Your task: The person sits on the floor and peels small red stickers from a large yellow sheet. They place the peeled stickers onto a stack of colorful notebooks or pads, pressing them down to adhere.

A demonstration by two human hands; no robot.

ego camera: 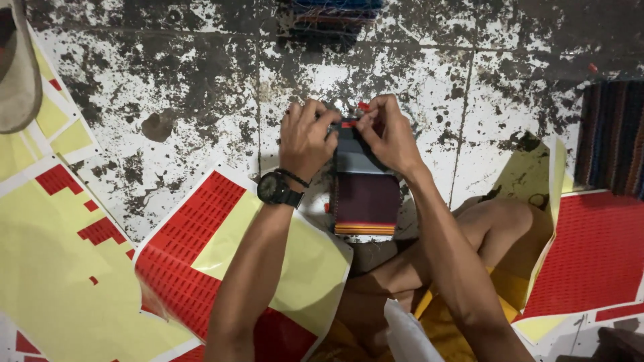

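Nearest to me, at the near edge, something pale and crumpled (406, 335) is lying against my yellow shorts (463, 328), and my bare knee (500, 218) is bending out to the right.

Going by size: I am seeing the worn, stained floor (188, 80) spreading under everything. I am counting three big sticker sheets, yellow backing with blocks of small red labels: one far left (60, 268), one under my left forearm (194, 261), one at the right (597, 248). A striped cloth (614, 137) is lying at the far right, and a second striped piece (332, 17) at the far edge.

Both my forearms are reaching away from me and converging at the middle. A black watch (276, 189) is sitting on my left wrist.

Between them I am holding one stack of folded fabric (365, 191), dark maroon with a grey band and an orange-striped near edge. Its long axis is running near to far, its far end up in my fingers.

My left hand (305, 137) is curling closed on the stack's far left corner. My right hand (389, 134) is pinching tight at the far right corner, where a small red label (350, 123) is showing; another red bit (363, 105) is sitting just beyond.
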